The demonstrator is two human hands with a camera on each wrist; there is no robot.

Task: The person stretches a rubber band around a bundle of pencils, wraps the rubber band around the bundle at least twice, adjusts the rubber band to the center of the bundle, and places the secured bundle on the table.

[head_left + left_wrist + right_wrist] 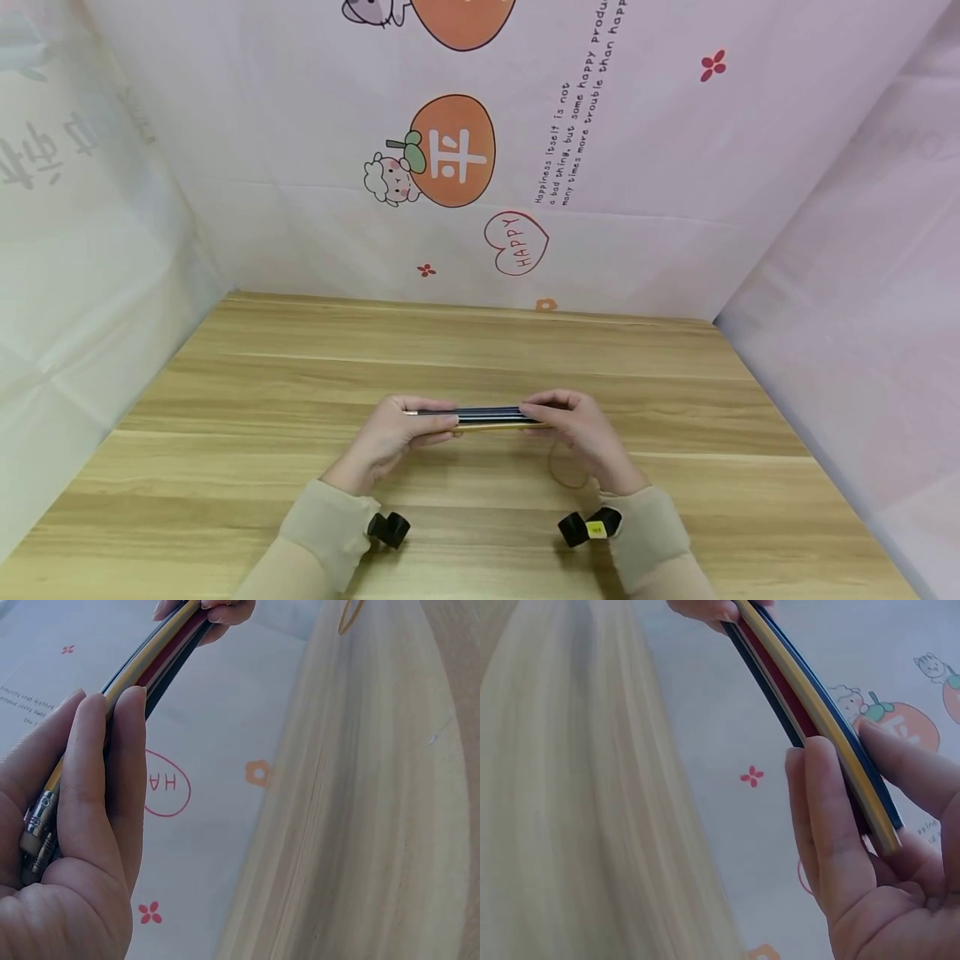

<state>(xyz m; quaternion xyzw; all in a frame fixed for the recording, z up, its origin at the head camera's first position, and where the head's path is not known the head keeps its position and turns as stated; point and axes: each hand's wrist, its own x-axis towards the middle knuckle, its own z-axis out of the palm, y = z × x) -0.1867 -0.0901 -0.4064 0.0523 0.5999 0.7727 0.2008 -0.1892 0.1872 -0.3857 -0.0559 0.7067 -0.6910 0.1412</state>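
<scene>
A bundle of several pencils point(491, 417) lies level across both hands, above the table. Yellow, dark red and dark blue or black barrels show in the wrist views. My left hand point(397, 432) grips the left end, where metal ferrules point(39, 814) and erasers stick out toward the palm. At the other end my right hand point(576, 427) holds the bundle between thumb and fingers; flat pencil ends point(887, 841) show there. A thin tan rubber band point(570, 487) lies in a loose loop on the table beside the right hand. Fingers hide part of the pencils.
The wood-grain table point(480, 350) reaches back to a white printed sheet point(637, 250) that hangs behind it. Similar sheets stand at the left and right sides. Each wrist wears a beige band with a small black camera point(388, 530).
</scene>
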